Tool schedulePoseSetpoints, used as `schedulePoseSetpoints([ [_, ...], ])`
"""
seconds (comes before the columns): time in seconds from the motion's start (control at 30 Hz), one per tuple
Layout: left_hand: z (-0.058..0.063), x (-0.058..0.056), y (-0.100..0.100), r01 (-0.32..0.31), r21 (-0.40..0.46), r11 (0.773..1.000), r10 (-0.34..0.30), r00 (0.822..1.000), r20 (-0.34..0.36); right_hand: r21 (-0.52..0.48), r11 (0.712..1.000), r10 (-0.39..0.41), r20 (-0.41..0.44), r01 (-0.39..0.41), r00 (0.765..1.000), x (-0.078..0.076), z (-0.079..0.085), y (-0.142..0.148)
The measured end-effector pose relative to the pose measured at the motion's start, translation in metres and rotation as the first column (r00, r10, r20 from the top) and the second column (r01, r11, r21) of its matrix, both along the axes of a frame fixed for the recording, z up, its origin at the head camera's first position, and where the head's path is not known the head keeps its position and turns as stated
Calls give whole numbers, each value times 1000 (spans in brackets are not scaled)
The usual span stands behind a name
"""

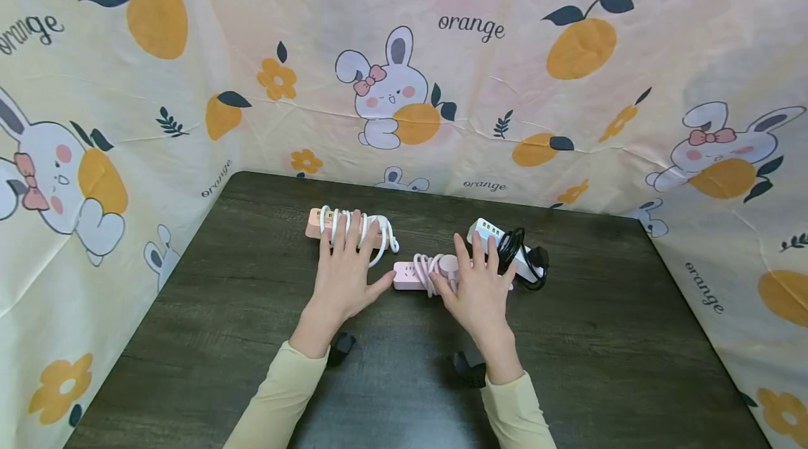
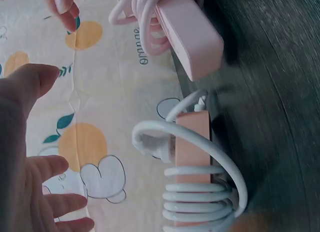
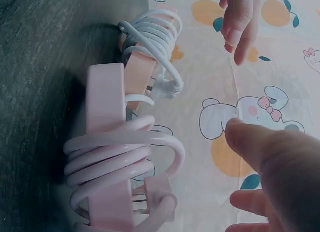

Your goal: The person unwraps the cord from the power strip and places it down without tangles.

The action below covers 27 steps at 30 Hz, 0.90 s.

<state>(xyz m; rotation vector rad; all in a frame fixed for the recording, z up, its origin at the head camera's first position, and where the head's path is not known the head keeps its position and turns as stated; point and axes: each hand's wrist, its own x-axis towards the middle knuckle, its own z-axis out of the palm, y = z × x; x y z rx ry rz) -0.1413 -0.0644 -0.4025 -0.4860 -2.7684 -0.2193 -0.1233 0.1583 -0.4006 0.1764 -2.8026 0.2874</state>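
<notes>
My left hand (image 1: pixel 341 272) is spread over the table, its fingers overlapping an orange power strip (image 1: pixel 313 223) in the head view. A white cord (image 2: pixel 196 197) is wound round that strip, shown closely in the left wrist view. My right hand (image 1: pixel 480 290) has its fingers spread above a pink power strip (image 1: pixel 407 276), whose pink cord (image 3: pixel 107 159) is coiled about it with the plug lying at its side. Behind the right fingertips lies a white power strip (image 1: pixel 485 229) with a bundled black cord (image 1: pixel 512 247). Both wrist views show the hands apart from the strips.
The dark wood-grain table (image 1: pixel 606 337) carries the three strips near its back edge. A cloth (image 1: pixel 480 98) printed with rabbits and oranges hangs along the back and both sides. Black wrist-camera parts (image 1: pixel 468 369) show beside the wrists.
</notes>
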Motion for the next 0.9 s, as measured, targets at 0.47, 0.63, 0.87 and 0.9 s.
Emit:
schedulePoseSetpoints([
  [0.47, -3, -7, -34, 2, 124, 992, -6, 1000, 31, -126, 985, 99, -157, -120, 983, -10, 0, -12],
  [0.63, -7, -11, -47, 3, 212, 977, -4, 1000, 7, -147, 974, 142, -190, -172, 971, -16, 0, -21],
  [0.87, -18, -18, -66, -10, 373, 928, -3, 999, 33, -208, 958, 176, -122, -199, 977, -27, 0, -37],
  [0.9, -19, -19, -68, -16, 390, 921, -1, 999, 43, -224, 953, 181, -115, -203, 977, -29, -1, -39],
])
